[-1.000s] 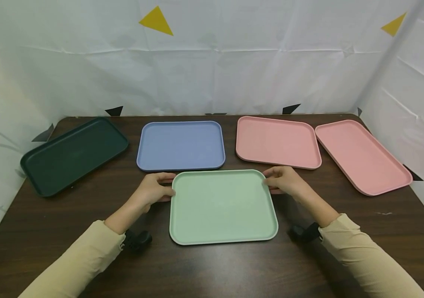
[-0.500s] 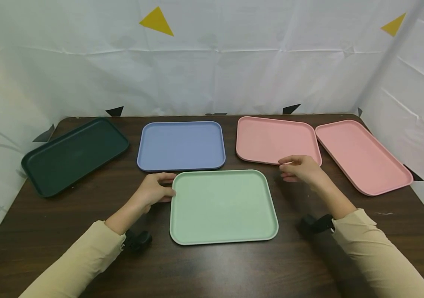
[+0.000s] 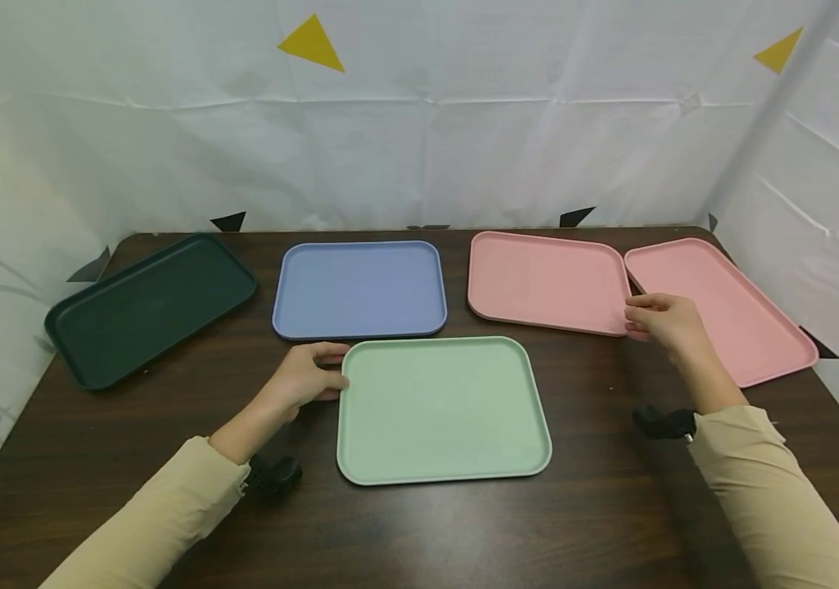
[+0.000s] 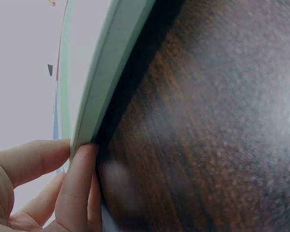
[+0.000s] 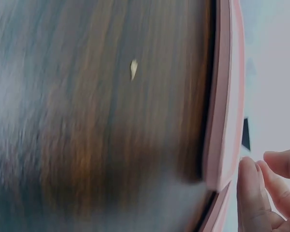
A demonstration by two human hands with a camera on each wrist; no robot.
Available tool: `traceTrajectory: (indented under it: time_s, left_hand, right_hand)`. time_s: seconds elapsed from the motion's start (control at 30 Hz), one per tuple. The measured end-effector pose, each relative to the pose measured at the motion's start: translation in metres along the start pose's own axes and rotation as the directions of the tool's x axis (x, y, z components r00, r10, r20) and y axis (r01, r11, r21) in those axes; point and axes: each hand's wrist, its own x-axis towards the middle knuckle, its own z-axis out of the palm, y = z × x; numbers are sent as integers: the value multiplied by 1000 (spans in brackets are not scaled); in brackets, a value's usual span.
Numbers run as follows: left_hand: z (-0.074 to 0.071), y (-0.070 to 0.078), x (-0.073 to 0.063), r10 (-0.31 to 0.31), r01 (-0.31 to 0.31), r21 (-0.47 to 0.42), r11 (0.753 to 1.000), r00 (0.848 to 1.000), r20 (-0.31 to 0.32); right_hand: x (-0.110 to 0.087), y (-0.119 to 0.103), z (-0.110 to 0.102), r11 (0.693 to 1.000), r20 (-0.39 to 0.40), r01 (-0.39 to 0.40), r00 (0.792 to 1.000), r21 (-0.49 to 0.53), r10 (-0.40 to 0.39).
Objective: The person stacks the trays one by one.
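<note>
My left hand (image 3: 304,376) pinches the left rim of a light green tray (image 3: 444,413) lying at the middle of the table. In the left wrist view the thumb and fingers (image 4: 75,188) meet on either side of the tray's edge. My right hand (image 3: 665,321) hovers at the right front corner of a pink tray (image 3: 548,282), overlapping it and a second pink tray (image 3: 728,315). In the right wrist view its fingers (image 5: 251,193) are just beside the pink edge, with a gap between thumb and fingertips and nothing held.
A blue tray (image 3: 360,288) lies directly behind the green one. At the back left a dark green tray (image 3: 150,311) sits at a slant. The brown wooden table (image 3: 434,540) ends at a white cloth backdrop (image 3: 419,147). A small pale fleck (image 5: 134,69) lies on the wood.
My right hand has let go of the green tray's right rim and moved right and back to the pink tray's corner. The left hand and all trays stay in place.
</note>
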Motion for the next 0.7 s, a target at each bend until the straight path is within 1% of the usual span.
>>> traceTrajectory:
  time_s: [0.13,0.27,0.5,0.7]
  left_hand:
    - [0,0,0,-2,2,-2,1000,1000,2]
    - [-1,-1,0,-2,2,-5,1000,1000,5]
    - [-1,-3,0,-1,1,-8,1000,1000,9]
    - [-1,-4,1,5,-5,-14,1000,1000,11]
  right_hand:
    - [2,7,-6,1000,-42,-10,999,18,11]
    - [3,11,-9,999,-61,-28,998,22,29]
    - [4,17,-8,999,-46,-36,998,42,37]
    - [8,20,-6,998,-32,-61,998,24,62]
